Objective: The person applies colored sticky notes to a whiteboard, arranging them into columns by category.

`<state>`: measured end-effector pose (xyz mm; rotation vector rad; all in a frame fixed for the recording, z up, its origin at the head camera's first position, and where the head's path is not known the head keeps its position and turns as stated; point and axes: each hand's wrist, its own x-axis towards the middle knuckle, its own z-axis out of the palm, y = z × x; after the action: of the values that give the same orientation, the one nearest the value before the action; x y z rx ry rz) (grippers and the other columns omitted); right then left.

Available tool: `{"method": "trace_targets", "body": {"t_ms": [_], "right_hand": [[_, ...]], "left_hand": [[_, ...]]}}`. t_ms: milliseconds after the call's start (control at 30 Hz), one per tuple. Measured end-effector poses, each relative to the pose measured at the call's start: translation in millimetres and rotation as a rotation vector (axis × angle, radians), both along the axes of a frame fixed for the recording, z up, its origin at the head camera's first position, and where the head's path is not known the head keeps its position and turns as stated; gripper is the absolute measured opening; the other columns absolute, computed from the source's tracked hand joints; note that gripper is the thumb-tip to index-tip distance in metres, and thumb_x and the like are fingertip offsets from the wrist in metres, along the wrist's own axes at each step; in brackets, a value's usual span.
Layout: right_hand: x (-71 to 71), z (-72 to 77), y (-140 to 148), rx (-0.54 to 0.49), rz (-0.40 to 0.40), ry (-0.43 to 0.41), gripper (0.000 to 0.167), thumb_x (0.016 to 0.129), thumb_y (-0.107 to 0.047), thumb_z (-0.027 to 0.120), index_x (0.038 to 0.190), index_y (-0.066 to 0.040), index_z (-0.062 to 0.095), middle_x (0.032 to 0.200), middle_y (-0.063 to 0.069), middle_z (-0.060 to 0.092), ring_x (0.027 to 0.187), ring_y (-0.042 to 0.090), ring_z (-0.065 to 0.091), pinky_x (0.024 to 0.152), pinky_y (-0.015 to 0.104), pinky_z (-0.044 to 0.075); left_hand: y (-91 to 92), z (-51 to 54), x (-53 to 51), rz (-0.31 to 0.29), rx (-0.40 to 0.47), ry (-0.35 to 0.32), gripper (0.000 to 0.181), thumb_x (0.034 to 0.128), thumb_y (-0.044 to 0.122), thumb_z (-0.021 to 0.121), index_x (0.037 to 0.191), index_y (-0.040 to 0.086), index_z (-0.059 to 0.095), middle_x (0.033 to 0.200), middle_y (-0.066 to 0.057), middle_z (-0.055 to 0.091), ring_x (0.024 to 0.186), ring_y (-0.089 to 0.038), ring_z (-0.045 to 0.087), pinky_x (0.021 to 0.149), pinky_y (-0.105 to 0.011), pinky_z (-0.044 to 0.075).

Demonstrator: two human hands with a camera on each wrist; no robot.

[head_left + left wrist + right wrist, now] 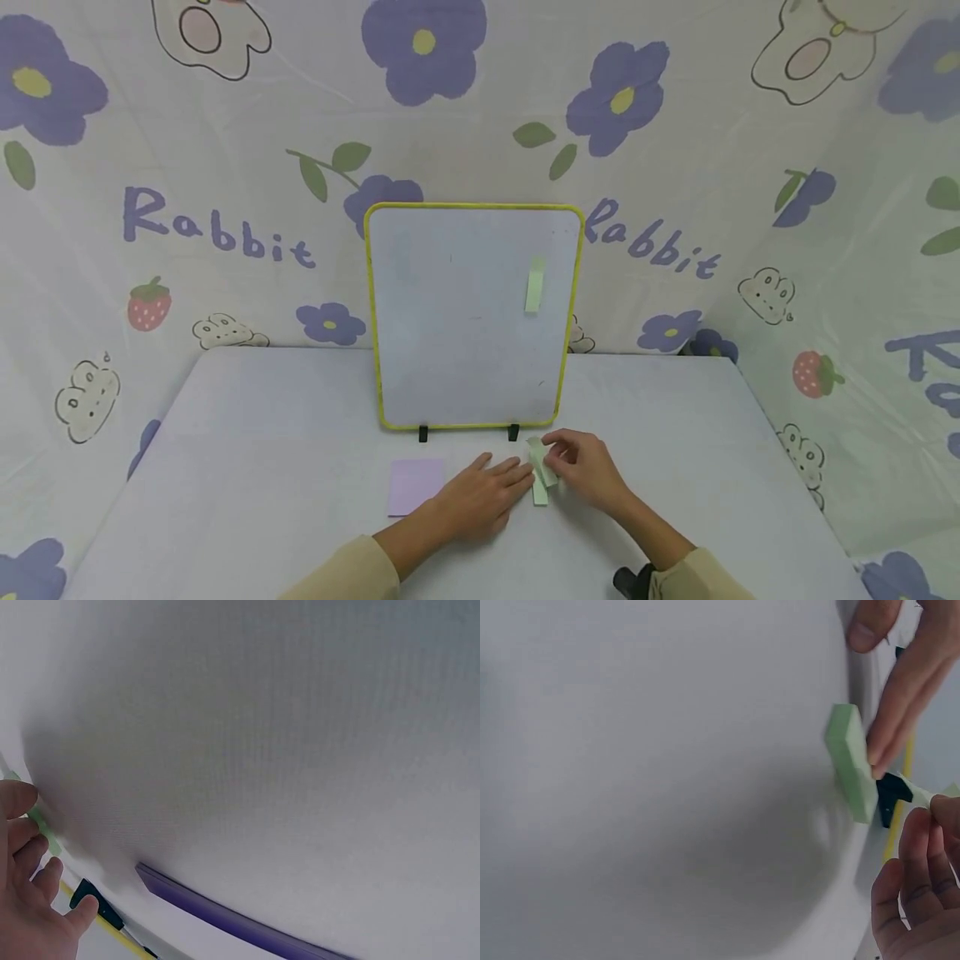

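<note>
A narrow pad of light green sticky notes lies on the table in front of a small whiteboard. My left hand rests with its fingers stretched out, the fingertips touching the pad's left side. The right hand pinches a green sticky note between thumb and fingers; it is lifted and angled over the pad. In the right wrist view the thick green pad shows beside the left fingers. Whether the pinched note is still attached to the pad cannot be told.
One green sticky note is stuck on the whiteboard's upper right. A square purple sticky-note pad lies left of my left hand. Black feet hold up the yellow-framed board. A patterned cloth hangs behind the white table.
</note>
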<state>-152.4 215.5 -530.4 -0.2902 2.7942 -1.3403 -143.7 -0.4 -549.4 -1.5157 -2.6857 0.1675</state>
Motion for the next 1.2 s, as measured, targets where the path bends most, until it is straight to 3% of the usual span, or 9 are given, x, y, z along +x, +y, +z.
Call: {"method": "trace_targets", "body": {"t_ms": [133, 367, 533, 667, 900, 1200], "right_hand": [[-10.9, 12.4, -3, -0.04, -0.01, 0.03, 0.02, 0.086, 0.003, 0.072, 0.106, 0.001, 0.072, 0.081, 0.002, 0.065, 0.072, 0.012, 0.058, 0.062, 0.023, 0.049], [-30.9, 35.1, -10, -0.19, -0.056, -0.01, 0.022, 0.09, -0.001, 0.07, 0.111, 0.005, 0.07, 0.091, 0.011, 0.069, 0.079, 0.018, 0.064, 0.067, 0.02, 0.051], [-41.1, 47.3, -13, -0.278, -0.096, -0.006, 0.023, 0.091, -0.004, 0.07, 0.113, 0.006, 0.069, 0.097, 0.015, 0.069, 0.086, 0.019, 0.064, 0.072, 0.018, 0.051], [-49.7, 54.9, -16, -0.348, -0.14, -0.028, 0.023, 0.092, -0.005, 0.07, 0.112, 0.006, 0.069, 0.097, 0.015, 0.069, 0.082, 0.016, 0.062, 0.071, 0.021, 0.052], [-64.8, 66.2, -20, -0.395, -0.22, -0.087, 0.024, 0.093, -0.007, 0.069, 0.114, 0.005, 0.069, 0.099, 0.012, 0.069, 0.08, 0.012, 0.062, 0.078, 0.035, 0.055], [-76.7, 75.2, -25, -0.403, -0.245, -0.105, 0.026, 0.094, -0.011, 0.068, 0.116, 0.003, 0.069, 0.103, 0.012, 0.068, 0.082, 0.014, 0.062, 0.082, 0.037, 0.055]], "left_hand": [[0.5, -0.6, -1.0, 0.002, -0.006, -0.013, 0.053, 0.0993, 0.031, 0.055, 0.15, 0.017, 0.047, 0.154, 0.004, 0.044, 0.14, -0.014, 0.042, 0.107, -0.044, 0.041], [0.2, -5.2, -3.8, 0.011, 0.0, -0.044, 0.054, 0.0998, 0.031, 0.055, 0.151, 0.018, 0.045, 0.155, 0.004, 0.042, 0.142, -0.015, 0.039, 0.108, -0.044, 0.04], [-0.9, -6.9, -3.9, 0.001, 0.011, -0.018, 0.053, 0.0987, 0.03, 0.057, 0.15, 0.018, 0.047, 0.155, 0.005, 0.043, 0.141, -0.014, 0.041, 0.107, -0.044, 0.041], [-0.5, -5.3, -3.8, 0.0, 0.006, -0.01, 0.051, 0.0996, 0.027, 0.056, 0.149, 0.018, 0.048, 0.154, 0.005, 0.043, 0.141, -0.014, 0.041, 0.106, -0.043, 0.042], [0.7, -3.4, -4.1, 0.004, 0.004, -0.031, 0.053, 0.0968, 0.02, 0.059, 0.149, 0.018, 0.048, 0.153, 0.005, 0.044, 0.14, -0.014, 0.041, 0.105, -0.042, 0.043], [-1.0, -5.6, -4.3, 0.006, 0.032, -0.035, 0.049, 0.1014, 0.029, 0.053, 0.149, 0.018, 0.048, 0.154, 0.006, 0.044, 0.14, -0.013, 0.042, 0.103, -0.041, 0.045]]}}
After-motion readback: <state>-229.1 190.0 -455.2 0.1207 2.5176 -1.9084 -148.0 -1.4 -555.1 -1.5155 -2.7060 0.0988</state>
